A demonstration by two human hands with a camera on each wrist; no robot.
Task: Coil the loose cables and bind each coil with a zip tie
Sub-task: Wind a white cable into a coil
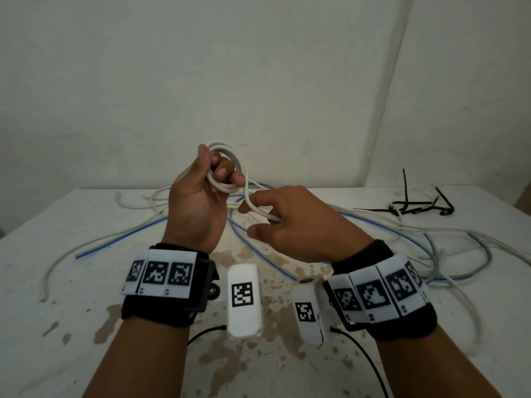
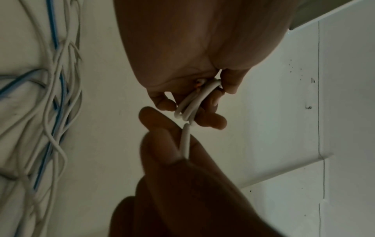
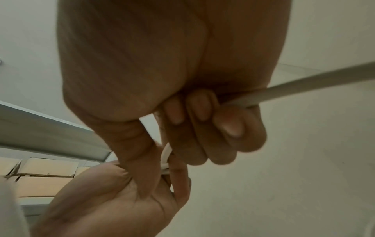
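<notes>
We see the left hand [image 1: 198, 196] grip clasping a small white cable coil [image 1: 227, 168] above the counter [image 1: 71, 282]. The right hand [image 1: 296, 222] grip pinches the cable's trailing length.

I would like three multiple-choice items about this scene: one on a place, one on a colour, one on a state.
1. Where do the black zip ties lie?
A. on the white table's far right
B. in the left hand
C. on the floor

2. What colour is the round cable coil?
A. blue
B. white
C. black

3. The coil is:
A. lying on the table
B. bound by a tie
C. held up in the left hand

Key: 1 A, the ties rest at the far right; 2 B, the loops are white; 3 C, fingers curl round it, with no tie seen.
</notes>
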